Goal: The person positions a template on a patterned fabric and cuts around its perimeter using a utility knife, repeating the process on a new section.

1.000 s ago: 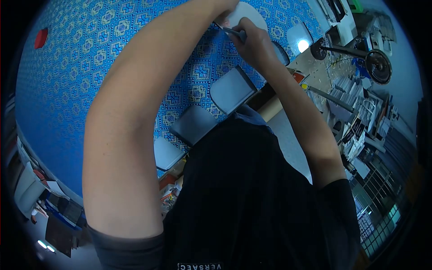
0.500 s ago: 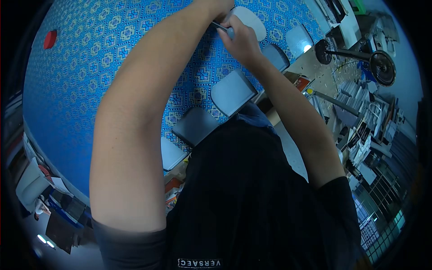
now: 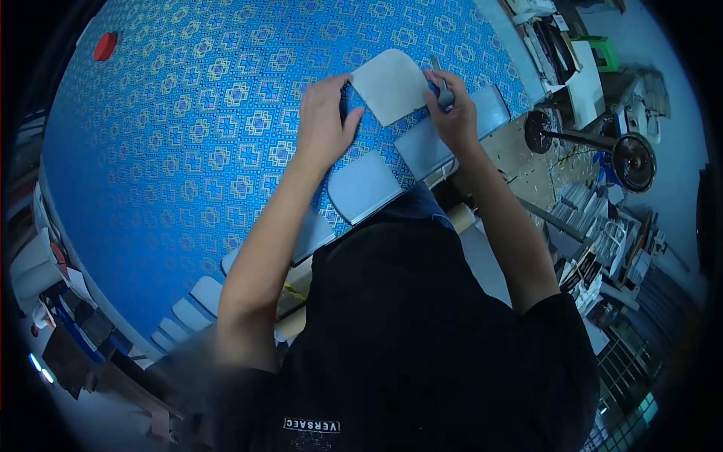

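A pale flat panel [image 3: 392, 84] with one rounded end lies on the blue patterned sheet [image 3: 218, 98], between my two hands. At its left corner are the fingertips of my left hand [image 3: 324, 117], with the thumb spread away from the fingers. My right hand [image 3: 456, 117], beside the panel's right edge, is closed round a small grey-handled tool [image 3: 445, 96] with a thin tip pointing away from me. I cannot tell what kind of tool it is. Nearer to me, similar grey panels [image 3: 367, 184] lie along the table's front edge, one [image 3: 433, 151] partly under my right wrist.
A red round object [image 3: 105, 47] sits at the far left of the sheet. More panels [image 3: 197, 294] line the front edge at lower left. To the right are a black stand with a round base [image 3: 634, 162], stacked materials [image 3: 584, 200] and a green stool [image 3: 605, 53].
My left hand has drawn back toward me and opened out at the panel's left side. The panel is turned and nearer; my right hand, still with the tool, has moved right.
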Action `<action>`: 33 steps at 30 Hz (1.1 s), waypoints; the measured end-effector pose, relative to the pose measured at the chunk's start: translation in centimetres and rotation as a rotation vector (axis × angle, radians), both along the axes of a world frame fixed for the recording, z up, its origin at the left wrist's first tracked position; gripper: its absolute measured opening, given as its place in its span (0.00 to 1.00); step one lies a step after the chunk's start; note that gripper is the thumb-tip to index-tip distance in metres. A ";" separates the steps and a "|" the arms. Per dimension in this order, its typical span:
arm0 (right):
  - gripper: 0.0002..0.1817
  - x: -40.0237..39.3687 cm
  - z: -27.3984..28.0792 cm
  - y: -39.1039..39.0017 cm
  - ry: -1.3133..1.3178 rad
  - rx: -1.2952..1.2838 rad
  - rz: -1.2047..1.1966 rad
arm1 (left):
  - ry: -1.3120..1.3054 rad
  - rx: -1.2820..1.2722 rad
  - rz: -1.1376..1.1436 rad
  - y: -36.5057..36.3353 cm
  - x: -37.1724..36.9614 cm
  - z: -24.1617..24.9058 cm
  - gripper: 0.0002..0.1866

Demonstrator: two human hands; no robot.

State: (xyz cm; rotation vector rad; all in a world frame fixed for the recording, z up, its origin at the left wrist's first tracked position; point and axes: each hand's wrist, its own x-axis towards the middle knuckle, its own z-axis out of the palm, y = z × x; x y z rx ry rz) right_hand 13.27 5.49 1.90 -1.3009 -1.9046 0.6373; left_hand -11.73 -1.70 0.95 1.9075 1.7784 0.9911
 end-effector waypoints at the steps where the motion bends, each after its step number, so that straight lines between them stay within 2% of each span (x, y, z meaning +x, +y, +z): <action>1: 0.12 0.5 -0.2 0.9 0.005 -0.003 0.023 | 0.008 -0.017 0.033 -1.3 1.0 0.1 0.33; 7: 0.14 3.0 -2.4 4.2 -0.012 -0.057 0.294 | -0.065 -0.180 0.195 -4.2 6.5 1.5 0.37; 9: 0.13 3.4 -3.2 4.4 0.014 0.002 0.370 | -0.142 -0.253 0.321 -4.0 8.3 1.9 0.37; 14: 0.14 3.8 -1.9 4.9 0.079 -0.102 0.468 | -0.300 -0.298 0.540 -2.9 12.0 2.3 0.38; 16: 0.15 3.8 -1.3 5.1 0.128 -0.135 0.485 | -0.825 -0.151 0.686 -2.2 13.1 2.5 0.36; 17: 0.15 3.5 -1.2 4.8 0.135 -0.135 0.494 | -0.819 -0.146 0.695 -1.9 13.5 2.5 0.36; 18: 0.15 3.2 -0.9 4.4 0.350 -0.353 0.443 | -0.865 -0.078 0.715 -1.3 13.7 3.3 0.35; 19: 0.15 2.7 -0.8 4.5 0.455 -0.463 0.419 | -0.912 -0.008 0.731 -0.8 13.8 4.0 0.35; 20: 0.15 2.2 -0.7 4.6 0.564 -0.568 0.385 | -0.910 -0.005 0.732 -0.1 13.3 4.5 0.35; 22: 0.16 0.5 0.5 6.7 0.543 -0.440 0.398 | -0.728 0.072 0.676 1.8 11.4 5.0 0.34; 23: 0.15 -0.8 1.9 8.2 0.511 -0.317 0.433 | -0.719 0.101 0.657 2.8 10.2 5.5 0.34; 26: 0.14 -3.9 2.6 11.9 0.534 -0.243 0.461 | -0.682 0.201 0.612 6.3 6.4 5.6 0.34; 27: 0.14 -4.3 2.0 12.8 0.528 -0.240 0.464 | -0.547 0.142 0.618 6.8 5.4 5.1 0.34; 28: 0.14 -4.5 1.1 13.8 0.389 -0.210 0.457 | -0.411 0.084 0.623 7.4 4.4 4.5 0.34; 29: 0.14 -4.7 0.4 14.9 0.254 -0.176 0.449 | -0.426 0.097 0.645 7.8 3.5 3.1 0.34; 30: 0.14 -4.5 -0.9 16.0 0.253 -0.167 0.454 | -0.427 0.106 0.647 7.8 2.7 2.0 0.34; 32: 0.15 -3.8 -3.2 17.8 0.159 -0.126 0.480 | -0.125 -0.004 0.616 7.5 1.1 0.5 0.36; 33: 0.15 -4.0 -3.0 18.2 0.165 -0.116 0.478 | -0.120 0.006 0.613 7.4 0.5 0.4 0.36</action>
